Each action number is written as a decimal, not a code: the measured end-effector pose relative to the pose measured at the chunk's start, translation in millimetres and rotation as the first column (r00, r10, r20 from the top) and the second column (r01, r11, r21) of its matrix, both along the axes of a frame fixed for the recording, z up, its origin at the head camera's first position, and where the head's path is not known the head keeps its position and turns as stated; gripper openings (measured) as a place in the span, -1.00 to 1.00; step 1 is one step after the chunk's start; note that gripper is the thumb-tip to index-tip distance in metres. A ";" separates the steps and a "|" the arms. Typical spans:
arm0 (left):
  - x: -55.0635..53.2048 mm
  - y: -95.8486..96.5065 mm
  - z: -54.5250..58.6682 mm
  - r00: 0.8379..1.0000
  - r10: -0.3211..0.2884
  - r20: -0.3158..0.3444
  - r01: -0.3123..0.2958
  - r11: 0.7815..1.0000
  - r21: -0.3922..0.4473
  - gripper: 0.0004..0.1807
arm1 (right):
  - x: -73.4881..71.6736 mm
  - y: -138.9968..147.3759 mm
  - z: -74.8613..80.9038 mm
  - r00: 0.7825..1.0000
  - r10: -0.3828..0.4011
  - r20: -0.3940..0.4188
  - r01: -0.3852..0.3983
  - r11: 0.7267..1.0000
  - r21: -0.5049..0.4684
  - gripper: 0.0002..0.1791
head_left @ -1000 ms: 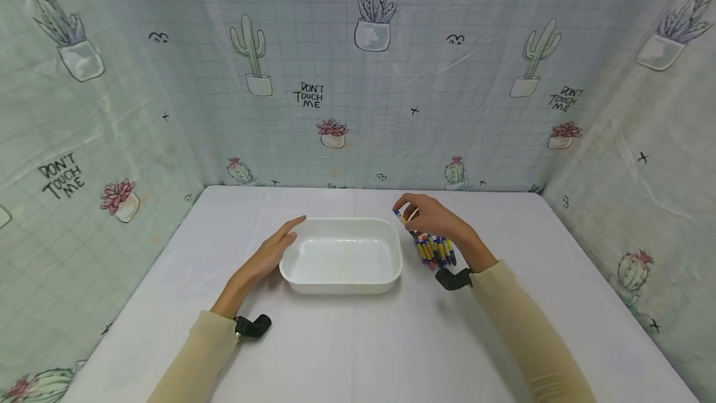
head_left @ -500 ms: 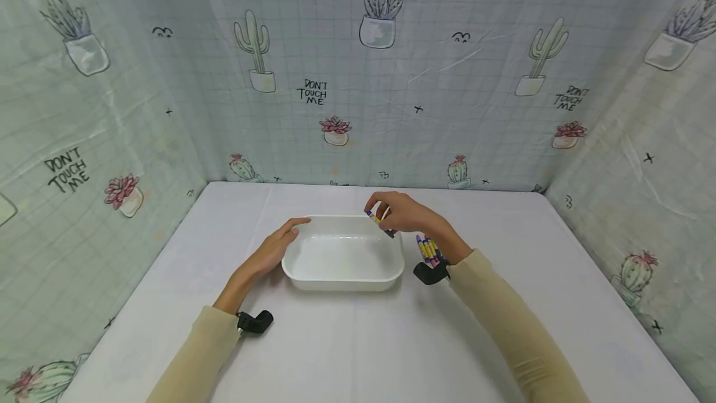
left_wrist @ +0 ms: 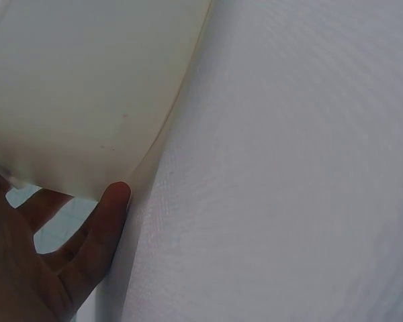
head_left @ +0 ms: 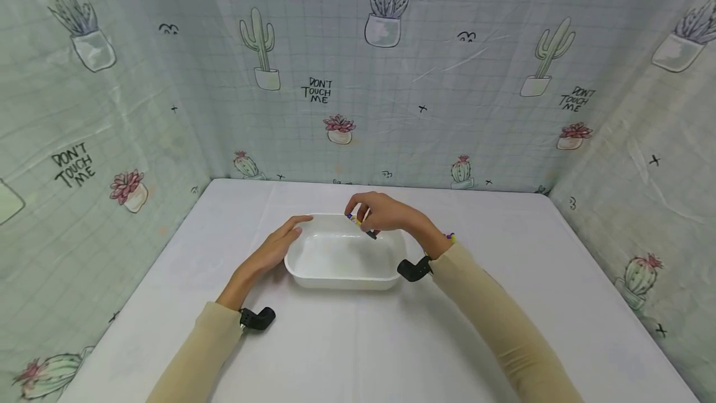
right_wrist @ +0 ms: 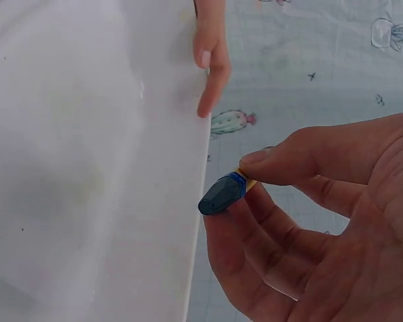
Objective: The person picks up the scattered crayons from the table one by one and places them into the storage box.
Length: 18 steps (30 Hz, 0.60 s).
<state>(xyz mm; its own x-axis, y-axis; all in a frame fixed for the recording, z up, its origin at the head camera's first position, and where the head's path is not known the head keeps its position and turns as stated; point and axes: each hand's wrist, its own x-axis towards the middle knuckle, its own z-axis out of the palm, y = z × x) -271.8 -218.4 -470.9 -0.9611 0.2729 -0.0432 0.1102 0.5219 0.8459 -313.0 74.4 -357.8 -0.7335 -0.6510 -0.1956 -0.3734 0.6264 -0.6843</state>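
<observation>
My right hand (head_left: 386, 211) pinches a crayon (head_left: 355, 220) between thumb and fingers over the far right part of a white rectangular tray (head_left: 335, 283). In the right wrist view, the crayon (right_wrist: 221, 193) shows a dark bluish tip and a blue and yellow wrapper, held slanted beside the tray wall (right_wrist: 162, 168). My left hand (head_left: 275, 247) rests at the tray's left end, its index finger reaching along the far left corner. The left wrist view has the thumb (left_wrist: 111, 208) touching the tray's outer wall (left_wrist: 87, 100). No crayon shows in the visible part of the tray.
Other crayons (head_left: 450, 237) lie right of the tray, mostly hidden behind my right forearm. The table (head_left: 347, 347) wears a white cover. A cloth printed with cacti (head_left: 302, 142) stands behind it and along both sides.
My right hand has carried the crayon leftward from the crayon group to above the tray. My left hand has stayed at the tray's left end. The head view has shifted slightly.
</observation>
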 end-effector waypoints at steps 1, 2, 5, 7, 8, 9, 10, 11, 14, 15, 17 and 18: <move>-0.7 -0.2 -0.4 1.000 -0.004 -0.006 0.004 1.000 -0.002 -0.49 | -0.6 -2.1 -0.9 1.000 0.007 0.004 -0.007 1.000 0.001 -0.55; -1.3 -0.4 -0.8 1.000 -0.006 -0.010 0.006 1.000 0.001 -0.48 | -1.1 -4.0 -1.9 1.000 0.014 0.008 -0.014 1.000 0.001 -0.56; -3.2 -1.4 -2.2 0.999 -0.013 -0.031 0.013 1.000 0.008 -0.46 | -2.8 -9.2 -5.3 0.999 0.031 0.023 -0.031 1.000 0.000 -0.56; -4.3 -2.0 -3.1 0.999 -0.022 -0.044 0.023 1.000 0.015 -0.44 | -3.7 -12.8 -7.2 0.999 0.042 0.027 -0.042 0.999 0.002 -0.56; -4.6 -2.4 -3.2 0.999 -0.023 -0.046 0.024 1.000 0.017 -0.43 | -3.8 -14.7 -7.7 0.998 0.047 0.029 -0.047 0.999 0.003 -0.56; -4.9 -2.7 -3.2 0.999 -0.023 -0.045 0.024 1.000 0.019 -0.43 | -3.8 -16.9 -7.9 0.998 0.053 0.028 -0.053 0.999 0.005 -0.56; -5.1 -2.7 -3.0 0.999 -0.023 -0.042 0.024 0.999 0.023 -0.43 | -3.9 -18.8 -8.2 0.998 0.061 0.025 -0.061 0.998 0.008 -0.56; -5.2 -2.7 -2.7 0.999 -0.022 -0.037 0.023 0.999 0.028 -0.43 | -3.5 -21.2 -7.6 0.997 0.067 0.023 -0.067 0.998 0.014 -0.56; -5.3 -2.7 -2.0 1.000 -0.023 -0.019 0.024 0.999 0.039 -0.44 | -3.4 -28.6 -6.9 0.996 0.089 0.025 -0.090 0.996 0.025 -0.56; -5.1 -2.6 -1.7 1.000 -0.021 -0.011 0.022 0.999 0.046 -0.44 | -3.7 -31.0 -7.0 0.995 0.097 0.029 -0.098 0.995 0.027 -0.56; -5.1 -2.6 -2.0 0.999 -0.034 -0.011 0.035 0.998 0.046 -0.44 | -5.1 -35.6 -8.6 0.993 0.111 0.047 -0.112 0.993 0.030 -0.56; -5.1 -2.6 -2.2 0.999 -0.040 -0.014 0.041 0.998 0.046 -0.44 | -6.1 -37.6 -10.1 0.991 0.117 0.059 -0.119 0.992 0.029 -0.55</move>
<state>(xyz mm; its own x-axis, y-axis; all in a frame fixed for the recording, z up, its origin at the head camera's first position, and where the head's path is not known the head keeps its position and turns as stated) -276.9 -221.0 -473.1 -0.9495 0.3132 -0.0173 0.1415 0.4770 0.8674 -319.1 36.8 -367.9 -0.6389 -0.7250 -0.2573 -0.4069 0.6023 -0.6868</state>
